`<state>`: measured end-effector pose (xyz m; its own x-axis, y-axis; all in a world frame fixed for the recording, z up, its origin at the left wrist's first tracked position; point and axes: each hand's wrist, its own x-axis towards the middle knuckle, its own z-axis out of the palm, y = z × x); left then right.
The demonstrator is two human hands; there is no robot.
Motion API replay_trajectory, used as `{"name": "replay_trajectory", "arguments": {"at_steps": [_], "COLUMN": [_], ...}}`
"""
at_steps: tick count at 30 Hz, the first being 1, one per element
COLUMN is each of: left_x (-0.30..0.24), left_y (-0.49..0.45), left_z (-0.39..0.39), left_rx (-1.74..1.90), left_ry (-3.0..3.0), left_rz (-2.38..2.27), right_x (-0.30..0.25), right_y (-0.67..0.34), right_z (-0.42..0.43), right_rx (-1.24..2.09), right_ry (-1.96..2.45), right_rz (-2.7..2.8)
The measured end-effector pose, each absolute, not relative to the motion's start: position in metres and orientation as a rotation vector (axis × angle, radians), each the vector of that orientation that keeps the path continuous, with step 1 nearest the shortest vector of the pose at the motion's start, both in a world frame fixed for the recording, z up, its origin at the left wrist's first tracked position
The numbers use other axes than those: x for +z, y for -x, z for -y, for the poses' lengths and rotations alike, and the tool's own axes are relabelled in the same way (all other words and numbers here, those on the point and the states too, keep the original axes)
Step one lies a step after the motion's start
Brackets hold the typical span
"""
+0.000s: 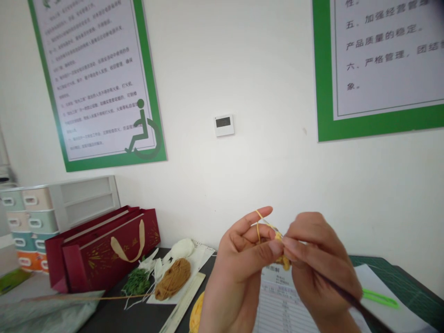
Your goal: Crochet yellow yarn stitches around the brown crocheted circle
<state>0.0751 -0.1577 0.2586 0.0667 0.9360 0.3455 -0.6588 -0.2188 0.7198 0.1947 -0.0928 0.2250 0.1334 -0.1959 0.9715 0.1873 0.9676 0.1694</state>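
Note:
My left hand pinches a small yellow-and-brown crochet piece between thumb and fingers. A strand of yellow yarn loops over its raised index finger and runs down to the piece. My right hand grips a crochet hook by its dark handle, and the hook's thin metal end meets the piece at my left fingertips. Most of the piece is hidden behind my fingers. Partly covered by my left wrist is a ball of yellow yarn.
Printed paper lies under my hands. Leftwards are a ruler, brown yarn, green yarn, white yarn and a red gift bag. A bright green tool and a cutting mat sit rightwards; a wall stands behind.

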Motion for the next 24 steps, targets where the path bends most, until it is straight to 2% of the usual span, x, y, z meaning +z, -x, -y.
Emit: {"name": "replay_trajectory", "arguments": {"at_steps": [2, 5, 14, 18, 24], "left_x": [0.259, 0.26, 0.261, 0.262, 0.26], "left_y": [-0.071, -0.065, -0.055, -0.053, -0.057], "left_z": [0.157, 0.156, 0.156, 0.155, 0.156], "left_rx": [1.522, 1.536, 1.471, 1.493, 1.534], "left_ry": [-0.959, -1.022, -1.147, -1.151, -1.128], "left_rz": [-0.313, -0.322, -0.32, -0.348, -0.395], "right_x": [0.227, 0.229, 0.233, 0.233, 0.23], "right_y": [-0.188, -0.18, -0.179, -0.178, -0.18], "right_z": [0.095, 0.099, 0.107, 0.107, 0.11], "right_rx": [0.104, 0.465, 1.044, 1.016, 0.672], "right_ry": [-0.075, -0.12, -0.093, -0.058, -0.067], "right_rz": [1.395, 1.325, 1.154, 1.148, 1.213]}}
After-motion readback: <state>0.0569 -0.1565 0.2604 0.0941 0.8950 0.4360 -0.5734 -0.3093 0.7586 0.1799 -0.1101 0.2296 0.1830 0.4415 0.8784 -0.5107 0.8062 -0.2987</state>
